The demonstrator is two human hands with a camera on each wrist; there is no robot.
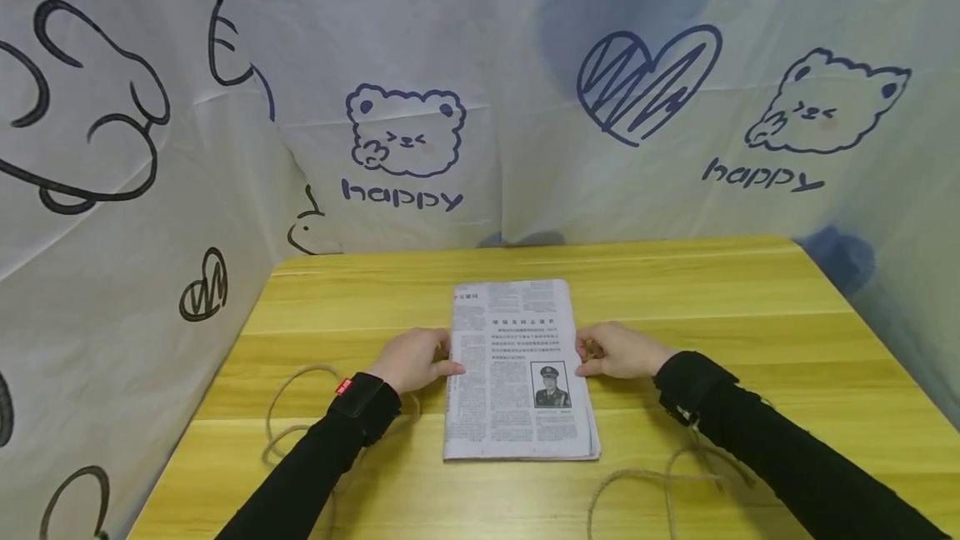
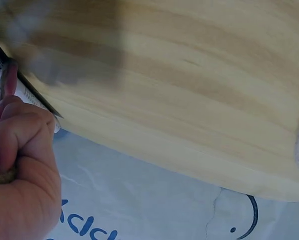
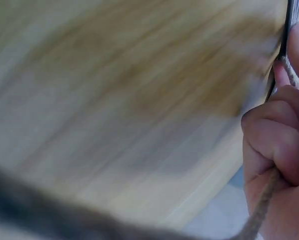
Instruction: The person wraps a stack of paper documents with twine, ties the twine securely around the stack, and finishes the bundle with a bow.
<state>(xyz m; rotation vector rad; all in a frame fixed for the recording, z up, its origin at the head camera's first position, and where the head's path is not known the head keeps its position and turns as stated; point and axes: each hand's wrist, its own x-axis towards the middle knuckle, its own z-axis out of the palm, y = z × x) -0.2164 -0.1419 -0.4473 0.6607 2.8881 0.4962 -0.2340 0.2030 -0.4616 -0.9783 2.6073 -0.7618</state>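
A folded newspaper (image 1: 510, 423) lies on the wooden table, a framed portrait printed on its right side. My left hand (image 1: 412, 361) is at its left edge, with the thumb on the front page. Opposite it, my right hand (image 1: 622, 351) touches the right edge. Curled fingers of the right hand grip a thin twine rope (image 3: 263, 205), which runs up to the newspaper's edge in the right wrist view. In the left wrist view a piece of rope (image 2: 3, 176) shows inside the left fist. Whether it passes beneath the newspaper is hidden.
Loose rope loops lie by the left forearm and below the right sleeve (image 1: 780, 440). The yellow wood-grain table (image 1: 360, 290) ends at a pale cloth backdrop (image 1: 525, 132) with drawn bears and hearts. Black bands circle both wrists.
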